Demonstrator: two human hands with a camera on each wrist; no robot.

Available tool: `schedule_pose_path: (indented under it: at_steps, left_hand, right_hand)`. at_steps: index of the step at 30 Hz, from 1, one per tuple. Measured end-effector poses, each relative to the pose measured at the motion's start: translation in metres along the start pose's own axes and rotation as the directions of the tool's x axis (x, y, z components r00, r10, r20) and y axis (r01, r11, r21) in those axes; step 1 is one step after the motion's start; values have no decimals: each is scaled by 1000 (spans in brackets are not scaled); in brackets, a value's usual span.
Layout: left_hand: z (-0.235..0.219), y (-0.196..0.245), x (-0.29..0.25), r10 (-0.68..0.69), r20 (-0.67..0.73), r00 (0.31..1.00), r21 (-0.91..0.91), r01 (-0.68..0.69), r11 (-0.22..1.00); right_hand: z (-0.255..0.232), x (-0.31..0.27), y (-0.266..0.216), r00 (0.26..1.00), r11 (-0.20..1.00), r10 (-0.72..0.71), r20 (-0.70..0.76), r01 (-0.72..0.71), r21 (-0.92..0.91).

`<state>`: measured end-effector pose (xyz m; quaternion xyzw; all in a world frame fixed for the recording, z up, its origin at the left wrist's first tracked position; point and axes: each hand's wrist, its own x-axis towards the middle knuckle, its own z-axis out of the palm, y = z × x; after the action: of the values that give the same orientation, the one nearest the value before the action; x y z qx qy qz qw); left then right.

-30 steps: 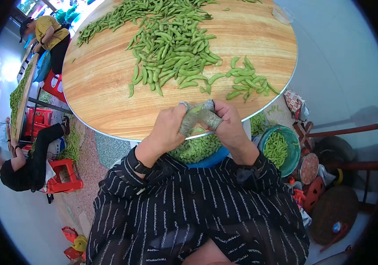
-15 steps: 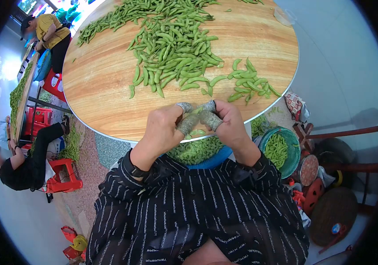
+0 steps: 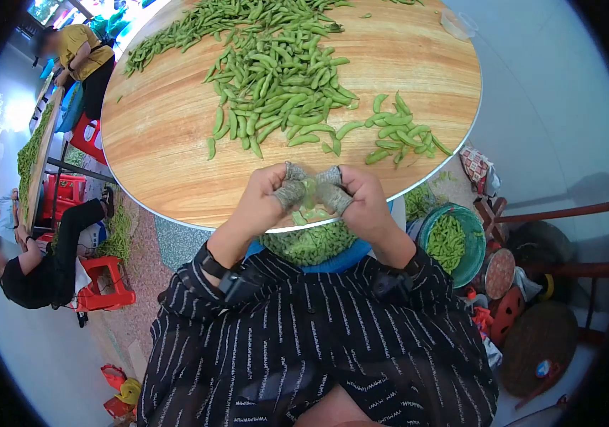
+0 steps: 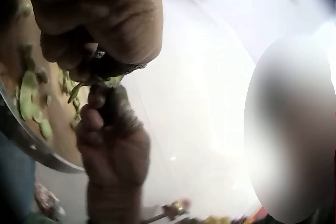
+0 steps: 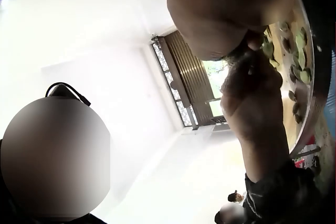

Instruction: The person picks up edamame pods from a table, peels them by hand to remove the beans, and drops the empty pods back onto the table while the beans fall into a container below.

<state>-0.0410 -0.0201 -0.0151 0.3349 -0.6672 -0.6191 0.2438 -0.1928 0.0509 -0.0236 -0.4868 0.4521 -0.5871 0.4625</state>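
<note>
Over the near edge of the table, my left hand and right hand meet fingertip to fingertip. Grey knitted covers wrap the thumbs and forefingers of both. A green soybean pod, partly blurred, is pinched between them from either side. In the left wrist view, a bit of green pod shows between the fingertips. Just below the hands, shelled green beans fill a blue basin. A large heap of pods covers the table's middle, with a smaller group on the right.
The round wooden table has a metal-edged rim. To the right on the floor stands a green bucket holding pods. A clear plastic tub sits at the far right edge. Several people and red stools are at the left.
The hands stay together over the basin while thumbs and forefingers shift on the pod. The left hand has turned slightly, and the pod now stands more upright between the fingertips.
</note>
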Motion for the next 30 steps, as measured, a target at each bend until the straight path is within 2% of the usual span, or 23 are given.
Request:
schedule_pose_path:
  at_steps: [2, 3, 5, 6, 7, 8, 9, 11, 12, 13, 14, 15, 17, 18, 20, 21, 22, 23, 24, 26, 27, 28, 30]
  left_hand:
    - [-3, -1, 1, -142, 142, 980, -306, 180, 935]
    - [-2, 1, 0, -143, 140, 980, -305, 180, 935]
    - [3, 7, -1, -112, 95, 989, -181, 128, 975]
    - [6, 10, -2, -117, 94, 989, -185, 132, 974]
    - [9, 15, -3, -176, 53, 983, -231, 184, 955]
    - [10, 18, -3, -236, 13, 972, -279, 231, 932]
    - [11, 12, -2, -237, 10, 972, -279, 230, 932]
    - [12, -3, -1, -111, -59, 992, -328, 86, 941]
    - [13, -3, -1, -111, -60, 992, -328, 86, 941]
    - [14, -3, -2, -48, -93, 995, -211, 27, 977]
    - [14, -3, -2, 19, -117, 993, -88, -30, 996]
    - [14, -3, -3, 20, -116, 993, -88, -30, 996]
    - [12, -3, -3, 102, -103, 990, -25, -105, 994]
    - [8, 2, -4, 103, -101, 990, -25, -106, 994]
    - [-2, 15, -3, -93, 45, 995, 377, 70, 924]
    - [-3, 16, 0, -90, 43, 995, 376, 67, 924]
    - [-4, 16, 3, 6, 55, 998, 525, -34, 851]
    - [-6, 16, 7, 101, 83, 991, 658, -131, 742]
    - [-8, 16, 14, 107, 82, 991, 658, -134, 741]
    - [-9, 16, 32, 372, -20, 928, 753, -231, 616]
    - [-8, 17, 43, 442, 4, 897, 820, -256, 512]
    - [-8, 13, 53, 445, -2, 896, 823, -251, 510]
    - [-9, 1, 69, 425, 151, 892, 896, -305, 323]
  right_hand:
    - [-10, 2, 2, 975, 966, 203, 89, -214, 145]
    - [-8, 1, 2, 975, 966, 202, 91, -214, 146]
    - [-3, -3, 2, 998, 989, -64, 29, 68, -134]
    - [-3, -4, -1, 998, 989, -58, 30, 62, -133]
    - [-3, -3, -8, 989, 923, -125, 82, 146, -357]
    - [-2, -2, -11, 973, 799, -178, 148, 231, -555]
    - [-2, -2, -10, 972, 800, -178, 151, 232, -554]
    - [0, -1, -5, 950, 697, -241, 197, 310, -646]
    - [1, 0, -3, 950, 698, -241, 198, 311, -645]
    - [2, 0, -1, 976, 855, -204, 81, 218, -470]
    - [2, 0, 0, 990, 958, -139, -25, 128, -257]
    - [-1, 1, -2, 990, 958, -139, -26, 128, -258]
    - [-20, 6, -10, 978, 992, -60, -199, 36, -121]
    - [-33, 9, -13, 975, 991, -46, -217, 18, -130]
    - [-66, 15, -17, 966, 973, -37, -255, -23, -229]
    - [-80, 17, -17, 961, 947, -44, -273, -47, -318]
    - [-87, 17, -19, 961, 946, -45, -272, -47, -320]
    - [-92, 17, -22, 939, 907, -88, -333, -63, -416]
    - [-98, 17, -24, 912, 858, -139, -386, -84, -507]
    - [-102, 14, -21, 903, 866, -175, -393, -49, -498]
    - [-97, 10, -22, 899, 877, -174, -403, -44, -478]
    - [-91, 6, -22, 896, 889, -174, -408, -35, -457]
    - [-76, 0, -17, 921, 873, -193, -340, 3, -487]
